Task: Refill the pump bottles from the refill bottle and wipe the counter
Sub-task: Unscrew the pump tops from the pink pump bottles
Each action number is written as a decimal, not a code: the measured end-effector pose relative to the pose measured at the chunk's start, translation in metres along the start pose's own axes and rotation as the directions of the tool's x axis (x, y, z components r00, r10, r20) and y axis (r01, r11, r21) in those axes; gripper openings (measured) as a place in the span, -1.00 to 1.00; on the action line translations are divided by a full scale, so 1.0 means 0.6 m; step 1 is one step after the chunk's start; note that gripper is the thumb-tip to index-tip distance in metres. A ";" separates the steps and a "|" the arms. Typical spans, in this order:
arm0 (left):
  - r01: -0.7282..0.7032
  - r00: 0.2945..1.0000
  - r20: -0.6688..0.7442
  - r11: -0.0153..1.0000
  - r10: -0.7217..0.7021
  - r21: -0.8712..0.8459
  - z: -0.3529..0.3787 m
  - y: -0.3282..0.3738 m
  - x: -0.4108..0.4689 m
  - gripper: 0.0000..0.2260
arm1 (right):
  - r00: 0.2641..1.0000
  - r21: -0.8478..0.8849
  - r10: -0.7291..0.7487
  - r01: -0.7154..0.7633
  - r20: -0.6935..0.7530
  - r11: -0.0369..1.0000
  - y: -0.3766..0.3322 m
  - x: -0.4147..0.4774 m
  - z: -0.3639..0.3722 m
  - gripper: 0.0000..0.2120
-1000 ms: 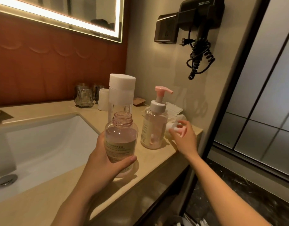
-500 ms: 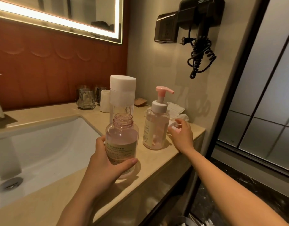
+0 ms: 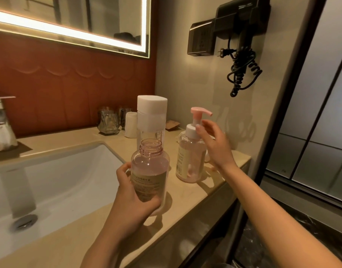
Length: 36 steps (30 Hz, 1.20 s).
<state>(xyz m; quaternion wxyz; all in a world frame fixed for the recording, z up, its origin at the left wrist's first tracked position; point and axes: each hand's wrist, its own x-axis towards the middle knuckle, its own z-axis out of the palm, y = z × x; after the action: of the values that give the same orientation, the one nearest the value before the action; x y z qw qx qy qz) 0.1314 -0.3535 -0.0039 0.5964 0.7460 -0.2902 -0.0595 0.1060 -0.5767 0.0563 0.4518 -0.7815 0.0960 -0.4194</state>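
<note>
An uncapped clear bottle of pink liquid with a beige label stands on the beige counter, and my left hand is wrapped around its lower half. Just right of it stands a pump bottle with a pink pump head and white collar. My right hand hovers beside that collar, fingers spread and holding nothing, its fingertips at the pump neck. Behind the open bottle rises a taller clear bottle with a big white cap.
A white sink with a drain and a chrome faucet fills the left. Glass tumblers and a small white cup sit by the red wall. A black hair dryer with a coiled cord hangs on the right wall. The counter's edge drops off at right.
My right hand left the pink cap on the counter behind the pump bottle and rose to the pump's collar. My left hand kept hold of the open bottle.
</note>
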 end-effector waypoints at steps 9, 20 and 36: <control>-0.053 0.989 -0.127 0.982 0.076 0.180 0.001 -0.007 0.004 -0.16 | 0.999 -0.134 -0.044 0.044 0.009 0.990 -0.017 -0.022 0.001 -0.64; -0.245 0.942 -0.176 0.943 0.286 0.224 0.004 -0.012 0.001 -0.57 | 0.986 -0.161 -0.165 0.165 0.014 0.973 -0.069 -0.088 -0.004 -0.54; -0.297 0.939 -0.118 0.933 0.324 0.202 0.000 -0.025 0.005 -0.52 | 0.975 -0.158 -0.220 0.217 -0.005 0.963 -0.089 -0.113 0.003 -0.53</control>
<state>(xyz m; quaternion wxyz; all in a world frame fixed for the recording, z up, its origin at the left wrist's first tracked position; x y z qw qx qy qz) 0.1393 -0.3530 -0.0169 0.5480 0.7440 -0.3635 0.1184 0.0524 -0.5094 0.0592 0.3389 -0.8157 0.0469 -0.4665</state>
